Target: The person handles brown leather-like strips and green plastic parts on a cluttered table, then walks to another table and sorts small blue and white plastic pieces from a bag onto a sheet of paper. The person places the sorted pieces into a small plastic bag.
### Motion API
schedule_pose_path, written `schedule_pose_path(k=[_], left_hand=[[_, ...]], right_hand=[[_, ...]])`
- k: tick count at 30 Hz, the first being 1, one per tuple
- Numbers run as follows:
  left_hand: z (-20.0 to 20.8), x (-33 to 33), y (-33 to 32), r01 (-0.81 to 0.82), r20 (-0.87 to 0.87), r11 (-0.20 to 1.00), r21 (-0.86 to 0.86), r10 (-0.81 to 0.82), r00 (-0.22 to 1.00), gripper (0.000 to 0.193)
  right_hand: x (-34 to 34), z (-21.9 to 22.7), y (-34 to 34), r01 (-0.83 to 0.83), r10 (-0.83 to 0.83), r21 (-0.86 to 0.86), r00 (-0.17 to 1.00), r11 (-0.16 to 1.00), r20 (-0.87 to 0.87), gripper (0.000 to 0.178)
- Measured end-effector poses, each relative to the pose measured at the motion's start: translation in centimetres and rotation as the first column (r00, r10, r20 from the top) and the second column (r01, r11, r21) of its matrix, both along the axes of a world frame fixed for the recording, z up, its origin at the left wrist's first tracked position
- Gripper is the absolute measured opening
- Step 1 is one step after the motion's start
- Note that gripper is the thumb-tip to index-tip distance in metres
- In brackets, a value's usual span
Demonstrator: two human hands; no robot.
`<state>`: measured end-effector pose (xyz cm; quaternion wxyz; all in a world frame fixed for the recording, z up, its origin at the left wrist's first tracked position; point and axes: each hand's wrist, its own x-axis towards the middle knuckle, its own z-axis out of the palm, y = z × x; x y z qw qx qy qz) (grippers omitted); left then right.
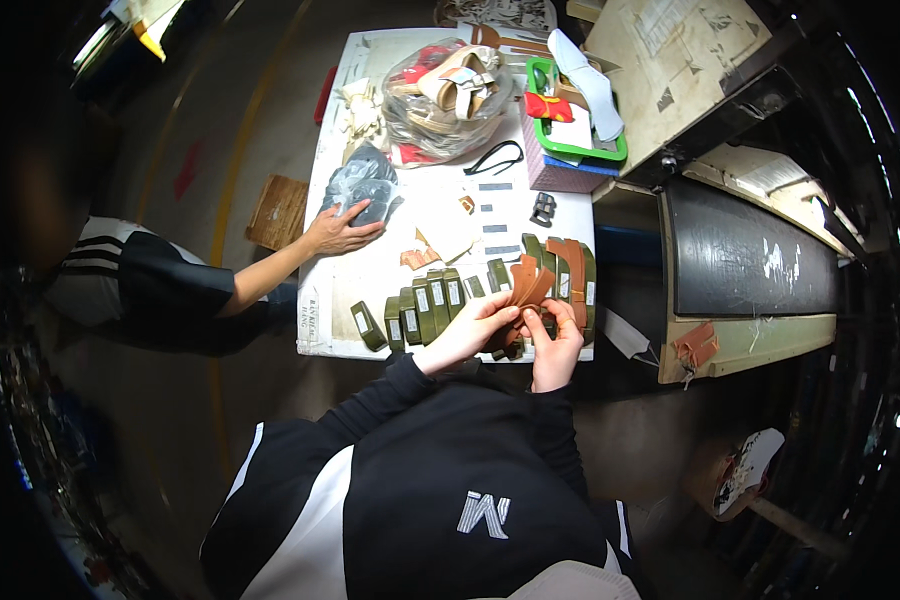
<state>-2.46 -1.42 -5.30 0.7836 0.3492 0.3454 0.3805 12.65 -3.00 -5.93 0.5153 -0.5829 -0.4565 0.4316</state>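
Observation:
Brown leather-like strap pieces [528, 284] fan upward between my two hands near the front edge of the white table. My left hand [478, 328] pinches them from the left, its thumb and fingers at their lower end. Closed on the same end from the right is my right hand [558, 340], fingertips nearly touching the left ones. A row of olive-green bundles [425, 308] with white labels stands left of my hands. More green bundles, with another brown strap [576, 270] draped over them, stand just to the right. My fingers hide the straps' lower ends.
A co-worker's hand [348, 230] rests on a plastic bag of dark items [362, 188]. Behind lie a large bag of sandals [448, 100], a black strap loop [494, 157] and a green basket [615, 153]. A workbench [760, 250] stands to the right.

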Motion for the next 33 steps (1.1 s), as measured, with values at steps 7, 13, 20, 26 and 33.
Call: schedule_pose_path(k=[7,13,20,26,33], left_hand=[[0.4,0.0,0.0,0.124,-0.073,0.990,0.073,-0.119,0.990,0.042],[-1.9,-0.2,0.1,0.232,-0.173,0.970,0.066,-0.218,0.960,0.041],[-2.2,0.9,-0.3,0.136,-0.197,0.990,0.023,-0.129,0.972,0.038],[-2.3,0.4,0.7,0.137,0.025,0.988,-0.068,-0.135,0.990,0.030],[-3.4,-0.8,0.4,0.011,0.098,0.961,-0.278,0.017,0.995,0.038]], right_hand=[[0.8,-1.2,-0.3,-0.031,0.026,0.100,0.998,0.994,0.056,0.015],[-0.2,0.8,-0.7,0.053,-0.055,0.018,0.982,0.998,0.182,0.017],[0.7,0.0,-0.8,-0.051,-0.129,0.277,0.795,0.960,0.593,0.012],[2.6,-0.1,0.7,-0.002,-0.155,0.336,0.885,0.942,0.440,0.017],[7.2,-3.3,2.6,0.077,-0.087,-0.045,0.938,0.996,-0.336,0.035]])
